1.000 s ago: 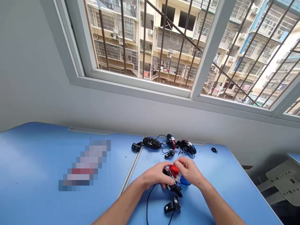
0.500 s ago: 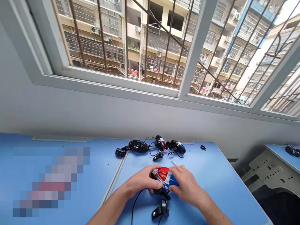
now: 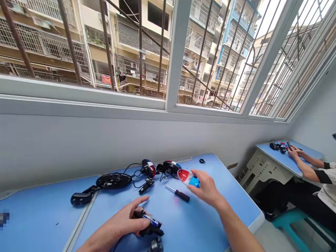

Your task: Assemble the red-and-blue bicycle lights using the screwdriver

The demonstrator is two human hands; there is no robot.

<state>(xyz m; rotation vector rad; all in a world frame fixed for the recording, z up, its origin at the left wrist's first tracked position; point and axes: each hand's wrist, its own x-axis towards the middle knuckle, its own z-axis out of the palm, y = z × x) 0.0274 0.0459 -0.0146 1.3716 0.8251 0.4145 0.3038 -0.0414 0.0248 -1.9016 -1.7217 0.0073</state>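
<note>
Left hand point(image 3: 117, 221) is low on the desk point(image 3: 199, 224), wrapped around a black light housing point(image 3: 149, 221) with a battery showing. Right arm's reaching out, and the right hand point(image 3: 206, 187) is pinching a red and blue light cover point(image 3: 188, 178) in its fingertips, up off the desk. A small screwdriver point(image 3: 177, 194) lies between them, more lights point(image 3: 113, 181) further back.

No legible text anywhere in view. The battery point(image 3: 151, 218) sitting in the black casing point(image 3: 151, 230) is showing a printed label, but it's too small and blurred to read. The red banner point(image 3: 106, 79) hanging on the balcony opposite the window is showing nothing readable either.
</note>
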